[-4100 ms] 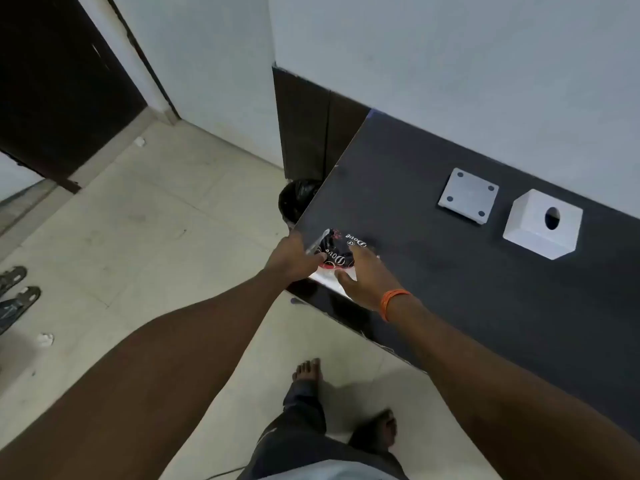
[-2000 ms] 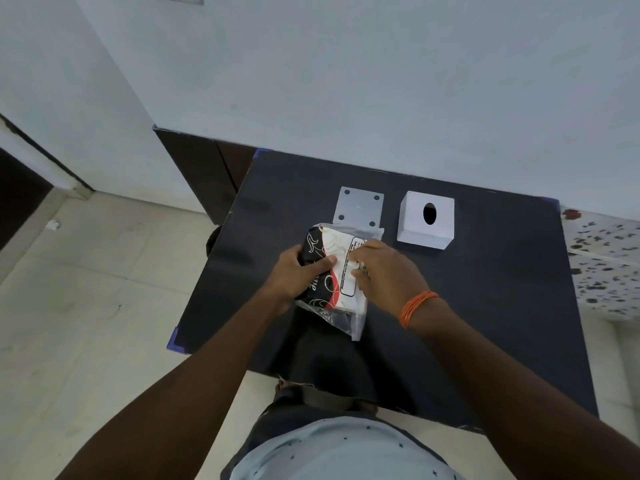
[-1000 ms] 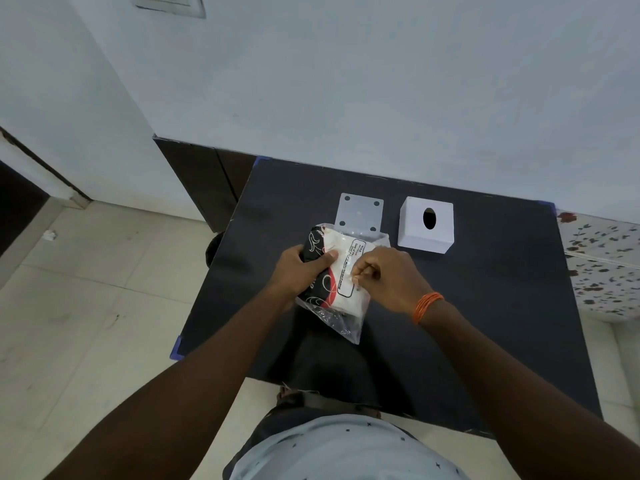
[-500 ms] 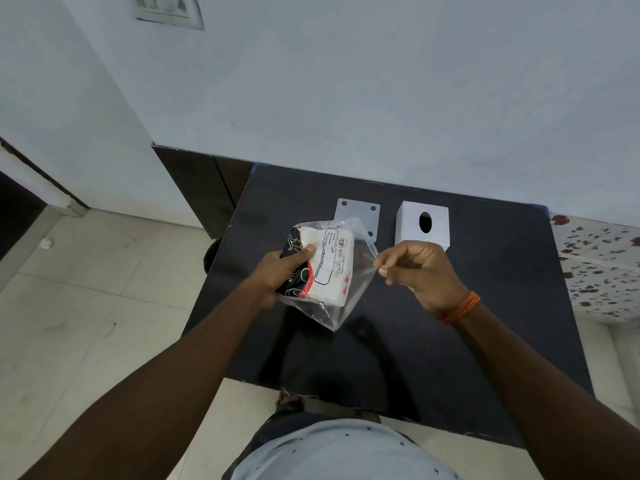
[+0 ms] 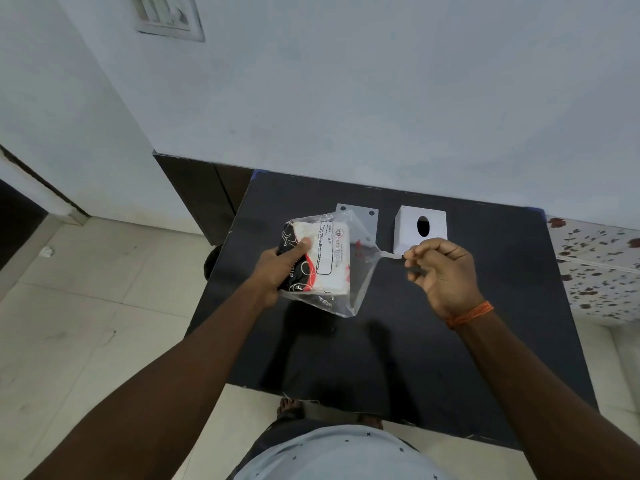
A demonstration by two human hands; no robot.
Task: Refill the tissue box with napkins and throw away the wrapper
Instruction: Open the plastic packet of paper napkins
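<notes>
The napkin pack (image 5: 318,261) is held in the air above the counter (image 5: 433,341), just in front of the box (image 5: 420,230) and its loose base plate (image 5: 360,220), which it partly covers from this view. The napkins sit inside a clear wrapper (image 5: 360,271) that balloons out toward the box. The left hand (image 5: 280,268) is closed around the pack's far side from the box, thumb pressed on top. The right hand (image 5: 440,268), just in front of the box, has its fingertips pinched shut on a thin stretched strip of wrapper, pulled taut from the pack's corner. The box stands on the counter with its round slot showing, apparently upside up but with the plate off, lying flat beside it; whether anything is inside cannot be told. By the look of it, the task is at its start: the wrapper is being torn open but is not yet off. Left to do: take the napkins out, load them into the box, refit the plate, and bin the wrapper. A dark bin (image 5: 211,261) peeks out past the counter's edge, beyond the left hand.
</notes>
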